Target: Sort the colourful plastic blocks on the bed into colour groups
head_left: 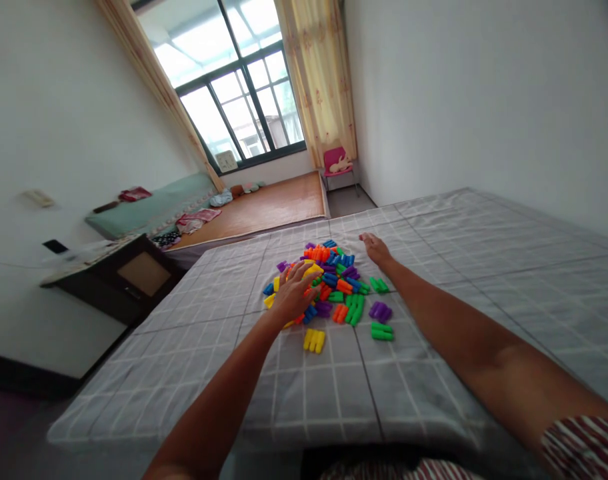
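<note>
A heap of colourful plastic toy blocks (329, 280), each like short tubes joined side by side, lies on a grey checked cloth (194, 373). Over the heap's left side reaches my left hand (295, 293), its fingers apart and touching the blocks. A yellow block (313, 269) shows at its fingertips; whether they press on it is hard to see. My right hand (377, 250) is beside the heap on the right, low over the cloth, with fingers stretched out and nothing visible in it. What lies under my left palm is hidden.
Loose blocks lie nearer to me: a yellow one (314, 341), a purple one (381, 311) and a green one (382, 331). Beyond are a low bed (279, 200), a pink chair (338, 162) and a window. A dark cabinet (134, 280) stands left; a white wall borders the right.
</note>
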Demonstrator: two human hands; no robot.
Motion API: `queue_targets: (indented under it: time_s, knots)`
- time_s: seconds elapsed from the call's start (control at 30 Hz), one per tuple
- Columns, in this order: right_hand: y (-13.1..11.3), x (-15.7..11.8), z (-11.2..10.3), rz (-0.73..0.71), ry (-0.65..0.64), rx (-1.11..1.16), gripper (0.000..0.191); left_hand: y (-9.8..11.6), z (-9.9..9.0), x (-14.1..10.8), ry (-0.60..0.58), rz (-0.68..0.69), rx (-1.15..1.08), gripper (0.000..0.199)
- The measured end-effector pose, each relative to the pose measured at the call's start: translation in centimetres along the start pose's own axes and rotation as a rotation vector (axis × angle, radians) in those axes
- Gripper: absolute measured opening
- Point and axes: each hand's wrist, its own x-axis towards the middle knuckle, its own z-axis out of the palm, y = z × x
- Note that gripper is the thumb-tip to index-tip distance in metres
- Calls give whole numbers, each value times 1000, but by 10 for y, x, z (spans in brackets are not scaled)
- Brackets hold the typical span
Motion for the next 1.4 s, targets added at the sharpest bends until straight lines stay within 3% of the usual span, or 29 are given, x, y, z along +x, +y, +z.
queue_targets:
  time_s: [0.13, 0.33, 0.43, 0.53, 0.7, 0.83, 1.4]
  knots:
    - [29, 12, -16, 81, 46, 10, 45, 30, 5, 15, 68, 46, -49, 33]
    - [33, 9, -16, -61, 23, -254, 39, 109, 37, 1, -39, 519, -131, 32]
    - [28, 13, -17, -42, -47, -431, 39, 126, 51, -9, -81, 582, -161, 37]
    - [24, 24, -24, -17, -142, -544, 35, 126, 54, -11, -103, 533, -194, 39]
    - [32, 33, -41, -96, -45, -898, 48, 123, 50, -9, -108, 497, -226, 38]
    - [42, 32, -45, 19, -186, -1115, 65, 125, 48, -11, -113, 489, -239, 38]
    - [47, 55, -42, 60, -221, -1142, 68, 110, 44, 1, -133, 540, -235, 41]
